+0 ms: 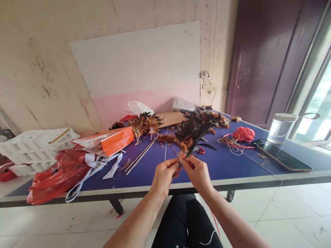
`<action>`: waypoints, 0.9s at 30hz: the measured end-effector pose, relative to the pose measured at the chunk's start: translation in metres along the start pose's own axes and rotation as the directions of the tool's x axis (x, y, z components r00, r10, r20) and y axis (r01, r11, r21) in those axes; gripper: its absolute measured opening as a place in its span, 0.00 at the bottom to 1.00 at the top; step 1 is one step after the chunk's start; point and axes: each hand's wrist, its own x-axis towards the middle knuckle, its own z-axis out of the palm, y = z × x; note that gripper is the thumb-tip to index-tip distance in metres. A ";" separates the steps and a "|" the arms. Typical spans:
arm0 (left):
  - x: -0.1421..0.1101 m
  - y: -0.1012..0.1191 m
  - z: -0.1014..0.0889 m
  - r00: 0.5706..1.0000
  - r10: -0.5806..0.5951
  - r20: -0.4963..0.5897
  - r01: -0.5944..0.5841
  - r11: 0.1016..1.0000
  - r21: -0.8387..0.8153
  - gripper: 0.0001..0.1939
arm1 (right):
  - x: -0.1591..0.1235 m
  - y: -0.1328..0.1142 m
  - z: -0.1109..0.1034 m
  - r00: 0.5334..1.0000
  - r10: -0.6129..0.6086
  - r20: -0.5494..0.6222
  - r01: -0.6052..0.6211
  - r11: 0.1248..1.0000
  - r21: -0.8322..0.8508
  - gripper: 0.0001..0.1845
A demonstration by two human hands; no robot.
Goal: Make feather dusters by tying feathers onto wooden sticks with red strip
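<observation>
Black-clad legs (186, 220) are sitting nearest, below the table (227, 168). Left hand (162, 175) and right hand (201, 174) are pinching the feather bunch (186, 144) at its base, over the near edge, each thumb and fingertips closing together on it. Feathers are looking gathered; a pink bit is showing at the base, but whether binding is finished isn't showing. Farther left, two gathered bunches (152, 124) are lying; far right, more feathers (218, 119) are lying heaped, their state unclear.

Beyond the hands, a cream wall (155, 13) (scuffed and stained over to the left) carries a large white-and-pink panel (139, 65); right of them stand a maroon door (263, 58) and a bright window (317, 106), while beneath them a blue table (214, 168) spans pale floor tiles (281, 217)
</observation>
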 end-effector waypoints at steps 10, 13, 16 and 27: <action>0.030 0.009 -0.014 0.996 0.017 -0.085 -0.028 0.991 -0.129 0.17 | 0.033 0.007 0.023 0.992 0.028 0.120 -0.023 0.999 -0.043 0.18; 0.042 0.009 -0.015 0.987 0.092 -0.130 -0.095 0.995 -0.014 0.17 | 0.046 0.007 0.030 0.984 0.084 0.156 -0.091 0.995 0.036 0.18; 0.052 0.012 -0.014 0.995 0.069 -0.071 -0.065 0.996 0.059 0.16 | 0.057 0.010 0.034 0.977 0.119 0.179 -0.146 0.978 0.147 0.18; 0.089 0.024 -0.022 0.976 -0.004 0.219 -0.024 0.992 0.125 0.15 | 0.098 0.025 0.047 0.943 0.144 0.300 -0.271 0.857 0.439 0.15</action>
